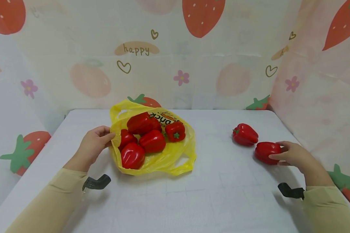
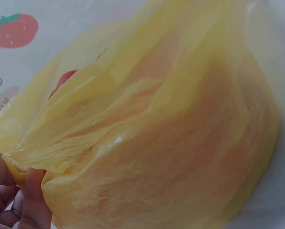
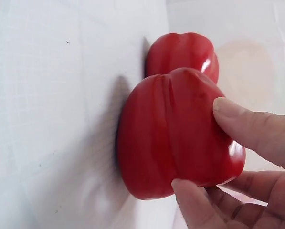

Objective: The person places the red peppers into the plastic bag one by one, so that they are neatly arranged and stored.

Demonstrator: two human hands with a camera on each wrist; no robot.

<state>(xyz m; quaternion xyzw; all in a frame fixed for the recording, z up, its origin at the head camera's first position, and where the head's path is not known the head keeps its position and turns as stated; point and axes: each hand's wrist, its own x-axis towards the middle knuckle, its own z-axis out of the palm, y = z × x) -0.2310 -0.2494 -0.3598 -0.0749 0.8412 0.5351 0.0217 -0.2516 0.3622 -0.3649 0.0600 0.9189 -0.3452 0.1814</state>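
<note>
At the right of the table, my right hand grips a red bell pepper between thumb and fingers. In the right wrist view that pepper seems to rest on the table. Just behind it lies another red bell pepper with a green stem. Left of centre a yellow plastic bag lies with its mouth spread, and several red peppers sit inside. My left hand pinches the bag's left rim. The left wrist view shows thumb and fingers on the gathered plastic.
A white cloth-covered table spans the space. Patterned curtains stand behind and at both sides. Each wrist carries a black strap mount. The bag's loose handle spreads toward the table's middle.
</note>
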